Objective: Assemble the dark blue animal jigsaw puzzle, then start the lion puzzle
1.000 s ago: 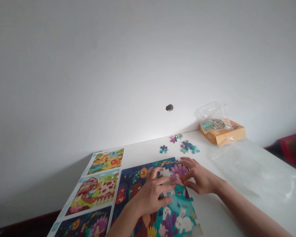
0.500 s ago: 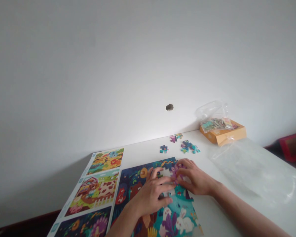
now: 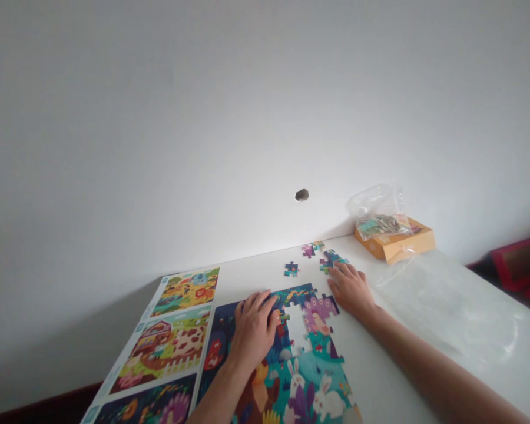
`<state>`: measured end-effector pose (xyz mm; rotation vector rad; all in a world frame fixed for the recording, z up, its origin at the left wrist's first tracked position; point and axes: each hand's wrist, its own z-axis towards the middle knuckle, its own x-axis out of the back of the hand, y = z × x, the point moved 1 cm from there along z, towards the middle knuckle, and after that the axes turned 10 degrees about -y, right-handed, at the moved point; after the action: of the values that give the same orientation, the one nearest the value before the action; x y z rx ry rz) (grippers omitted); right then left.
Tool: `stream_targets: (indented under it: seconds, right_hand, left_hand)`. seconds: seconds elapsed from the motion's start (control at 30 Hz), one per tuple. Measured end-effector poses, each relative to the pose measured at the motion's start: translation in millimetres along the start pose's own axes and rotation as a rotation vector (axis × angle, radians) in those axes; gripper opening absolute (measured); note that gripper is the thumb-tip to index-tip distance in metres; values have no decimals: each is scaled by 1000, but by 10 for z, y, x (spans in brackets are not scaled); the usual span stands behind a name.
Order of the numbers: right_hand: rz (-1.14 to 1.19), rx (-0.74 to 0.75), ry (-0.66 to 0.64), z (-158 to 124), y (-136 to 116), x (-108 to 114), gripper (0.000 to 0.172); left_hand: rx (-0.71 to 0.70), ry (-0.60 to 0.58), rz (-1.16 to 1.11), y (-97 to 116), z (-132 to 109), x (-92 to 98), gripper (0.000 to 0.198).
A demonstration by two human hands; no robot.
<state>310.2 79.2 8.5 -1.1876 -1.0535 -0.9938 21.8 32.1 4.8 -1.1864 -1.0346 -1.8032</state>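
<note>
A partly assembled jigsaw puzzle [image 3: 318,368] of colourful forest animals lies on the white table, with an uncovered gap in its upper middle. My left hand [image 3: 255,324] rests flat on the puzzle's upper left part, fingers stretched out and holding nothing. Beyond the puzzle's top right corner, my right hand [image 3: 350,287] reaches to a small cluster of loose puzzle pieces [image 3: 327,265]. Its fingers are extended over the nearest ones and partly cover them. A single blue piece [image 3: 292,269] lies apart to the left, and pink and yellow pieces [image 3: 309,251] sit behind.
On the left lies a picture sheet [image 3: 172,347] with several printed scenes. An orange box [image 3: 406,244] at the back right carries a clear bag of pieces [image 3: 382,224]. An empty plastic bag [image 3: 450,312] lies flat on the right, and a wall [image 3: 247,147] rises behind the table.
My right hand has left the puzzle and moved up to the loose pieces. My left hand has shifted left and up, uncovering the gap and the purple section beside it.
</note>
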Motion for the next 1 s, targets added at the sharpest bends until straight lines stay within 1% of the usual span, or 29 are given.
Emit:
stream_targets:
  seconds: [0.13, 0.2, 0.27, 0.33, 0.37, 0.43, 0.53, 0.6, 0.63, 0.7, 0.77, 0.8, 0.9, 0.93, 1.0]
  right_hand:
    - [-65, -45, -6, 183, -142, 87, 25]
    - [-58, -33, 14, 275, -236, 78, 28]
    - [-45, 26, 21, 335, -332, 30, 36]
    - [-30, 136, 3, 361, -406, -32, 46]
    - [-20, 185, -15, 365, -424, -60, 48]
    - [9, 243, -47, 366, -420, -96, 46]
    - [52, 227, -26, 375, -342, -97, 41]
    - [58, 217, 7, 388, -291, -87, 44]
    - [54, 213, 1, 397, -272, -86, 47]
    - [43, 207, -52, 413, -255, -94, 53]
    - [44, 196, -89, 425, -255, -102, 52]
    - [50, 193, -78, 429, -258, -101, 49]
    - [47, 190, 17, 427, -263, -91, 42]
    - [37, 187, 26, 425, -260, -92, 42]
    - [33, 177, -7, 424, -248, -102, 44]
  left_hand:
    - [-11, 10, -3, 6, -8, -11, 32]
    - [-8, 9, -2, 5, -9, -7, 32]
    - [-4, 0, -3, 3, -9, -3, 32]
    - [3, -9, -12, 3, -9, 3, 33]
    - [8, -11, -17, 4, -9, 7, 33]
    - [14, -14, -28, 8, -8, 16, 33]
    - [18, -22, -35, 15, -5, 25, 32]
    - [18, -28, -34, 18, -2, 28, 32]
    - [18, -29, -33, 19, -1, 28, 32]
    - [17, -30, -27, 19, 0, 29, 33]
    - [19, -32, -23, 17, -1, 28, 33]
    - [19, -33, -22, 15, -2, 26, 33]
    - [13, -34, -24, 6, -4, 20, 33]
    - [10, -31, -25, 3, -5, 17, 33]
    - [7, -24, -26, 0, -5, 12, 33]
